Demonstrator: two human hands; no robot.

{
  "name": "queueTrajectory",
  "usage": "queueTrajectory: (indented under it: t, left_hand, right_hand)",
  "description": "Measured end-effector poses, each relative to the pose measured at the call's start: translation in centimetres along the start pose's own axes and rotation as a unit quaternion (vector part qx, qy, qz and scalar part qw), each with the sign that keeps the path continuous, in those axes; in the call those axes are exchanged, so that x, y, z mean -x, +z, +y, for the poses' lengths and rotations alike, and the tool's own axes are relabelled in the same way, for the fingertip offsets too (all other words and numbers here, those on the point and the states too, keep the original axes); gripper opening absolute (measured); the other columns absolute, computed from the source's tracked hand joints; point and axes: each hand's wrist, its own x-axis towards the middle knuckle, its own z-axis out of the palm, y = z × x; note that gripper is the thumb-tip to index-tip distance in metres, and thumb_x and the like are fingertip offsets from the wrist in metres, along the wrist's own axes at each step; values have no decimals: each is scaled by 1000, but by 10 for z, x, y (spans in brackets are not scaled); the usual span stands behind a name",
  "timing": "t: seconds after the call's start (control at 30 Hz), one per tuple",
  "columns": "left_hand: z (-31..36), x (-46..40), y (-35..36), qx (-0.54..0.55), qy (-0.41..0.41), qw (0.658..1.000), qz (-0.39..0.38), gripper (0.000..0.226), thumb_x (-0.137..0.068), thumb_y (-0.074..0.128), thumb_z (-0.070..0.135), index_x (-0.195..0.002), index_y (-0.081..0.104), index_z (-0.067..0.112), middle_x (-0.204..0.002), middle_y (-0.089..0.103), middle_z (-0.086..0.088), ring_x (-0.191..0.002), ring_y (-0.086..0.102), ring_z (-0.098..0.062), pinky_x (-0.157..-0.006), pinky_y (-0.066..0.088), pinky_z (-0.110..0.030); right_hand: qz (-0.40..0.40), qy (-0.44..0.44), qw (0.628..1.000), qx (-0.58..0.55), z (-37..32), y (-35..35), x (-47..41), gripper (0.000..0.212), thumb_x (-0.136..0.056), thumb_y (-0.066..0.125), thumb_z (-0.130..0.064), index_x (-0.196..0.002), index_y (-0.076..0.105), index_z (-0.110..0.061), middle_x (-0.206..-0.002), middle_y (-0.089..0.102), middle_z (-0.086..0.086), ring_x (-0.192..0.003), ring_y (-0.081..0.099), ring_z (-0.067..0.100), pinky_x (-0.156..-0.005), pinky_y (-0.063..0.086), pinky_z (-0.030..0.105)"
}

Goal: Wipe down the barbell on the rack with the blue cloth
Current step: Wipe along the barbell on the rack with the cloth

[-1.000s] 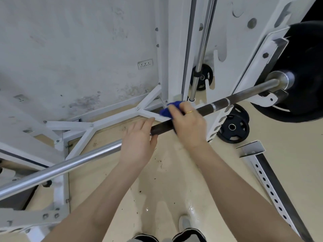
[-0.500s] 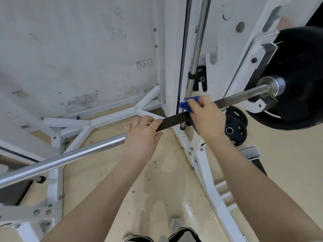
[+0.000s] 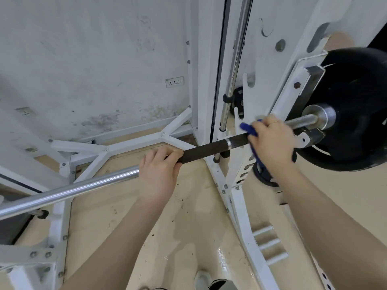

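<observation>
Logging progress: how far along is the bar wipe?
Done: can't tell by looks; no wiped stretch stands out. In hand: right hand grips the cloth round the bar, close to the collar by the plate; left hand holds the bar mid-shaft. Left: probably the chrome run left of that hand.

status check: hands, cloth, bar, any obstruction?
Left hand grips the long steel barbell mid-shaft. Right hand wraps the crumpled blue cloth round it near the black weight plate. White rack upright close below.
</observation>
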Motion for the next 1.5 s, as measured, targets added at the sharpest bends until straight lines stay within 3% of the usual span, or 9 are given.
queueTrajectory:
  t: [0.1, 0.27, 0.37, 0.53, 0.67, 0.83, 1.0, 1.37, 1.5]
  left_hand:
    - [1, -2, -1, 9, -9, 1000, -13, 19, -72, 64, 16, -90, 71, 16, -77, 64, -3, -70, 56, -32, -64, 43, -37]
    - [-1, -2, -1, 22, -15, 999, -20, 19, -75, 71, 11, -94, 71, 16, -79, 64, -4, -74, 55, -33, -66, 43, -40]
    - [-1, 1, -1, 27, -13, 999, -19, 19, -78, 64, 15, -95, 71, 15, -80, 64, -4, -76, 55, -33, -68, 43, -41]
    - [-4, -1, -2, 43, -14, 998, -32, 23, -77, 62, 17, -97, 71, 16, -81, 64, -5, -76, 55, -34, -65, 42, -40]
    - [-8, -2, -8, 59, 1, 997, -50, 27, -76, 59, 14, -101, 70, 15, -88, 69, -5, -78, 58, -34, -68, 45, -39]
    - [-13, -3, -21, 123, -10, 990, -65, 27, -77, 65, -1, -103, 67, 7, -101, 67, -9, -85, 60, -33, -72, 51, -43]
    - [-26, 2, -34, 177, -5, 983, -54, 25, -79, 63, -2, -102, 66, 7, -99, 65, -7, -78, 60, -26, -67, 53, -40]
    - [-63, 16, -60, 228, -11, 972, -54, 17, -87, 55, 6, -100, 67, 7, -97, 64, -6, -80, 62, -24, -74, 54, -36]
    - [-65, 25, -75, 333, -101, 925, -153, 7, -89, 55, 26, -88, 59, 19, -88, 64, 2, -82, 59, -14, -70, 44, -19]
  right_hand:
    - [-12, 153, 975, -161, 17, -6, -7, 27, -94, 48, -19, -114, 63, -9, -99, 58, 12, -84, 58, 29, -71, 42, 32]
    - [14, 362, 703, -612, 6, -37, 6, 20, -100, 40, -20, -107, 57, -25, -96, 62, -8, -89, 59, 9, -74, 45, 24]
    - [-7, 346, 735, -583, -7, -43, 10, 20, -101, 37, -17, -107, 54, -24, -87, 56, -13, -78, 54, 1, -70, 43, 19]
    - [62, 234, 918, -314, -18, -31, 3, 25, -98, 42, -16, -115, 60, -12, -105, 58, 5, -85, 48, 9, -68, 31, 18]
    - [-60, 105, 989, -86, -43, -13, -8, 28, -98, 42, -23, -107, 63, -8, -103, 60, 10, -93, 54, 29, -68, 35, 31]
    - [-90, 13, 990, -105, -89, -11, 3, 27, -98, 40, -25, -98, 63, -12, -95, 58, 3, -88, 55, 22, -64, 37, 30]
    - [-100, 129, 985, -62, -82, -16, -9, 28, -97, 43, -26, -93, 65, -8, -89, 53, 6, -75, 50, 23, -61, 31, 29]
    - [-131, 98, 978, -132, -150, -27, 12, 27, -96, 48, -29, -94, 68, -11, -85, 51, 5, -78, 55, 25, -62, 36, 31]
    - [-225, 148, 851, -451, -200, -39, 36, 25, -88, 63, -22, -77, 67, 0, -66, 60, 10, -63, 54, 19, -64, 42, 32]
